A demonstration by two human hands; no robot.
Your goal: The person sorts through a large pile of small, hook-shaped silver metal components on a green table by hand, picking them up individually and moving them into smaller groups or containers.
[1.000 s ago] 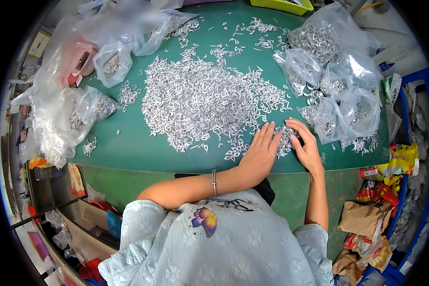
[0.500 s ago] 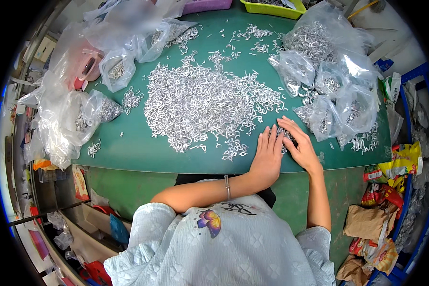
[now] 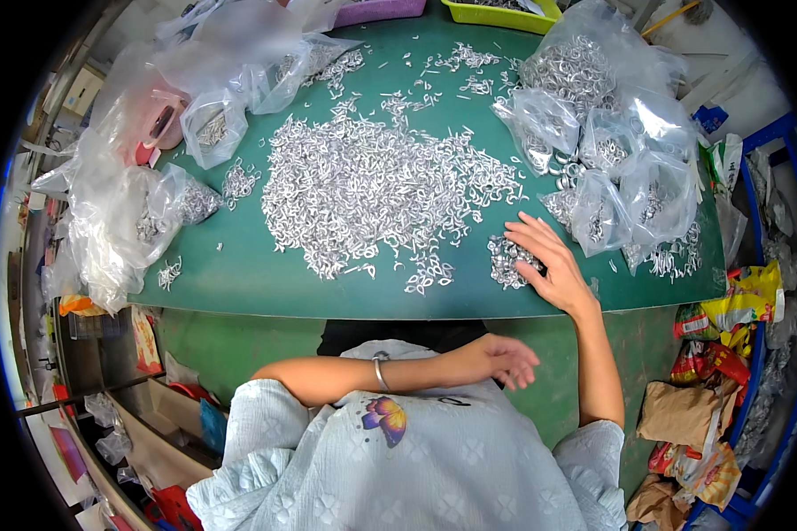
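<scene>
My right hand [image 3: 553, 268] rests on the green tabletop with its fingers stretched and slightly apart. It curves round the right side of a small heap of dark silvery metal pieces [image 3: 507, 263], touching its edge. Just off the table's front edge, in front of my body, hovers my left hand [image 3: 506, 359], fingers loosely bent and apart, nothing seen in them. To the left of the small heap spreads a large pile of small bright silvery metal parts [image 3: 372, 190], many of them curved or leaf-shaped.
Clear plastic bags of metal parts [image 3: 576, 75] crowd the table's right side. More plastic bags [image 3: 106, 239] and a pink container [image 3: 166, 124] stand at left. A purple tray [image 3: 381, 11] and a yellow-green tray [image 3: 505, 16] sit at the far edge. Paper bags [image 3: 677, 411] lie lower right.
My left hand has left the small heap and drawn back over the table's front edge toward my body. The heap now shows more fully, with my right hand still beside it.
</scene>
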